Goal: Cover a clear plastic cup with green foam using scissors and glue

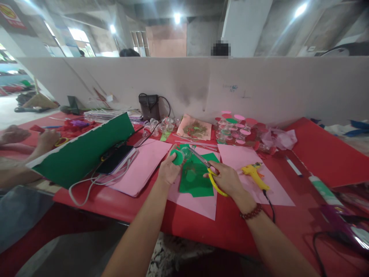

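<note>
In my left hand (169, 169) is a small clear plastic piece with a green round disc (177, 157) on its near side. My right hand (226, 177) is closed round the yellow handles of a pair of scissors (201, 157). The blades point left, and their tips reach the clear plastic; whether they touch it I cannot tell. Beneath both hands, a cut green sheet (198, 181) lies on pink paper (207, 207). To the right of my right hand, a yellow hot glue gun (253, 175) rests on another pink sheet (276, 194).
At the back stand clear plastic pieces with coloured discs (233, 129), a stained board (194, 129) and a black bag (149, 107). On the left, a phone (115, 159) with a white cable leans by a green board (86, 154); another person's hands (47, 140) are beyond it.
</note>
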Demonstrator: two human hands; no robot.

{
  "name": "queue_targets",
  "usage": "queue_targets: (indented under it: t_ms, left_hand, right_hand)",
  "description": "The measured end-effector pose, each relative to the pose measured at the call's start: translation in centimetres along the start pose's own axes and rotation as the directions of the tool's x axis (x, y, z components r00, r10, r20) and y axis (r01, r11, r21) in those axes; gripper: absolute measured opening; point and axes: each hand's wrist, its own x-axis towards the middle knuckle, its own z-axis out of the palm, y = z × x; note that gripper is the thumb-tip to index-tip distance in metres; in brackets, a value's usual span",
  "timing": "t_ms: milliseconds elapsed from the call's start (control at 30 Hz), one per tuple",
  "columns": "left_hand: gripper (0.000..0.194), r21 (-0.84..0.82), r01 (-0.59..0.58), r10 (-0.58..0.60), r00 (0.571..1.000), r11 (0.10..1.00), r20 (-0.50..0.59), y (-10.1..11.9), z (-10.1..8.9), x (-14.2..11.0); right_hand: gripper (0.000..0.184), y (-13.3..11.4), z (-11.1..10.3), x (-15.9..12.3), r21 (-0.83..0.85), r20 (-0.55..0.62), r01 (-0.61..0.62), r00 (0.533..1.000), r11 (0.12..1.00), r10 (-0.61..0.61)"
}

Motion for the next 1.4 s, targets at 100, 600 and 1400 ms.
queue_targets:
  t_ms: [100,600,1400]
  left_hand:
    - [0.032,-0.033,0.009,-0.011,0.999,0.999,-0.048,-0.1,0.0,0.3]
    - [0.019,-0.116,0.096,-0.114,0.981,0.989,-0.156,-0.3,-0.1,0.9]
    - [0.009,-0.054,0.117,-0.122,0.987,0.992,-0.102,-0.4,-1.3,1.0]
  right_hand:
    - [0.029,0.0,-0.1,0.0,-0.004,-0.002,-0.005,1.0,1.0,0.005]
    - [0.023,-0.3,-0.2,0.1,0.045,0.032,-0.015,0.999,0.999,0.013]
    - [0.041,-0.2,0.2,0.0,-0.047,0.018,-0.024,1.0,0.999,0.025]
